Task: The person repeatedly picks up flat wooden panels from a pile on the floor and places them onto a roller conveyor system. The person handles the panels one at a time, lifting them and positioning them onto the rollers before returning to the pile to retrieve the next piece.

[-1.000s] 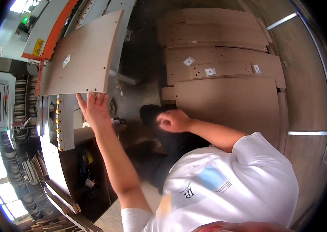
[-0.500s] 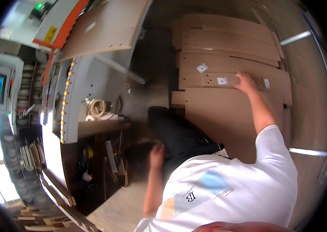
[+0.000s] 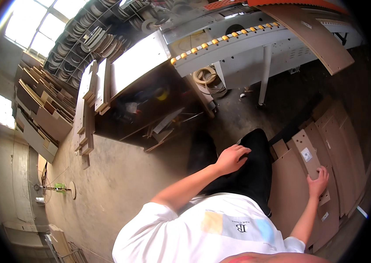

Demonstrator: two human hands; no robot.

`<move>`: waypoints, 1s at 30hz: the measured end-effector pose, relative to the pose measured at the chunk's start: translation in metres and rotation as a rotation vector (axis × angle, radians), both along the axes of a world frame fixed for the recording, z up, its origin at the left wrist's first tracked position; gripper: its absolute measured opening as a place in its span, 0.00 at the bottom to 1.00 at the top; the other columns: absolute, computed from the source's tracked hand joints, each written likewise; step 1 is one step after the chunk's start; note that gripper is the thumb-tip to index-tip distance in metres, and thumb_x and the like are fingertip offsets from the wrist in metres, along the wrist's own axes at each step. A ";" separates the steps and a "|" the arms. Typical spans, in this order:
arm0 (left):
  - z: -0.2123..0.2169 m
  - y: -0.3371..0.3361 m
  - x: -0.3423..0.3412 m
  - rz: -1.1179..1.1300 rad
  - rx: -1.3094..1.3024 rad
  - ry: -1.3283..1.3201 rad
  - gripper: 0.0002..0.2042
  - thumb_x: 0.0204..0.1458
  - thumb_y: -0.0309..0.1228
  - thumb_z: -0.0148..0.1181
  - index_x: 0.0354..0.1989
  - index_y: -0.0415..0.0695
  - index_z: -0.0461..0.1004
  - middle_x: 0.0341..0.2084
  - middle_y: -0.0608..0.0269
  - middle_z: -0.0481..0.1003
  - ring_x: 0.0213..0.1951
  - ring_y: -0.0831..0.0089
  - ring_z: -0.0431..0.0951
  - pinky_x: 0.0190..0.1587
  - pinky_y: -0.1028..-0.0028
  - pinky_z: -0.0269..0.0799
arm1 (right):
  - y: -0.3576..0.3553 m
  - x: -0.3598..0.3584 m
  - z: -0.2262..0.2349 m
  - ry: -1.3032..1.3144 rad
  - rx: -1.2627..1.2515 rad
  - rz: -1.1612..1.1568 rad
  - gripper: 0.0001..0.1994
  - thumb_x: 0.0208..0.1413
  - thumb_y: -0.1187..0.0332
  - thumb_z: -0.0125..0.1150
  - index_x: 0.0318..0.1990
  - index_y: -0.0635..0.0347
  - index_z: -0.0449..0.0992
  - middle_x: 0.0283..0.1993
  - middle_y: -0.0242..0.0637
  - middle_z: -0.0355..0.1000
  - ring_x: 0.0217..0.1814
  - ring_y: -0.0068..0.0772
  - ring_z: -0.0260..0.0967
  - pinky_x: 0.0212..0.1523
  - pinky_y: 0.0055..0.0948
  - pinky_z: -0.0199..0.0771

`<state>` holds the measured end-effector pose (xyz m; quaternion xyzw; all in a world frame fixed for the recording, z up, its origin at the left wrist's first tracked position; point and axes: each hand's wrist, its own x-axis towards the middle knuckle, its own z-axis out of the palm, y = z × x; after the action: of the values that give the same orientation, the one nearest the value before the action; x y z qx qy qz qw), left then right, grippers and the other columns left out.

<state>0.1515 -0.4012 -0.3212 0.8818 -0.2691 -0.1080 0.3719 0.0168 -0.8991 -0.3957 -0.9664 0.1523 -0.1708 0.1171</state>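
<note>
My right hand (image 3: 318, 182) lies open-fingered on the narrow board (image 3: 308, 153) atop the stack (image 3: 339, 149), its long axis running away from me, while my left hand (image 3: 231, 158) rests empty on my thigh.

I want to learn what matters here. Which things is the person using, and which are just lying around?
In use:
right hand on the top brown board of the stack
left hand on the trouser leg

Lying about:
coiled edge strip
scraps under the bench
</note>
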 end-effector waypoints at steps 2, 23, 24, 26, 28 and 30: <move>0.028 -0.005 0.008 -0.111 0.007 -0.277 0.25 0.53 0.32 0.73 0.61 0.48 0.78 0.64 0.57 0.76 0.69 0.55 0.72 0.67 0.55 0.70 | 0.053 0.017 0.031 -0.027 0.036 0.095 0.25 0.35 0.68 0.78 0.44 0.56 0.75 0.64 0.40 0.73 0.66 0.53 0.68 0.69 0.53 0.68; 0.152 0.236 0.039 0.389 0.233 -0.781 0.26 0.36 0.32 0.80 0.47 0.47 0.76 0.61 0.54 0.75 0.62 0.50 0.72 0.65 0.50 0.66 | 0.322 0.141 0.153 -0.408 0.185 0.812 0.24 0.48 0.65 0.77 0.54 0.53 0.76 0.66 0.39 0.74 0.68 0.48 0.71 0.76 0.61 0.61; 0.160 0.258 0.045 0.488 0.254 -0.817 0.26 0.37 0.32 0.81 0.47 0.46 0.76 0.60 0.53 0.76 0.61 0.50 0.73 0.64 0.51 0.67 | 0.324 0.139 0.146 -0.376 0.196 0.806 0.24 0.49 0.66 0.77 0.54 0.53 0.76 0.65 0.39 0.76 0.68 0.47 0.71 0.75 0.60 0.63; 0.169 0.300 0.062 0.690 0.288 -0.828 0.26 0.40 0.33 0.81 0.48 0.44 0.76 0.57 0.51 0.77 0.59 0.50 0.73 0.61 0.55 0.70 | 0.323 0.130 0.124 -0.298 0.230 0.802 0.23 0.48 0.66 0.76 0.53 0.53 0.76 0.64 0.38 0.76 0.67 0.46 0.72 0.75 0.59 0.64; 0.181 0.341 0.082 0.919 0.305 -0.732 0.25 0.45 0.36 0.80 0.50 0.42 0.77 0.53 0.48 0.79 0.55 0.49 0.75 0.59 0.57 0.72 | 0.319 0.119 0.101 -0.223 0.269 0.787 0.23 0.47 0.67 0.76 0.52 0.53 0.76 0.62 0.38 0.78 0.66 0.46 0.73 0.74 0.57 0.64; 0.188 0.394 0.106 1.084 0.292 -0.674 0.25 0.49 0.41 0.78 0.50 0.40 0.79 0.49 0.47 0.79 0.52 0.49 0.78 0.58 0.57 0.73 | 0.314 0.107 0.081 -0.158 0.285 0.778 0.22 0.47 0.67 0.76 0.52 0.53 0.76 0.62 0.38 0.78 0.66 0.46 0.73 0.74 0.57 0.64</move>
<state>0.2572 -0.0069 -0.1329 0.9195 0.1290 0.3415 0.1456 0.1235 -0.5852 -0.3148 -0.9099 -0.2115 -0.1648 0.3166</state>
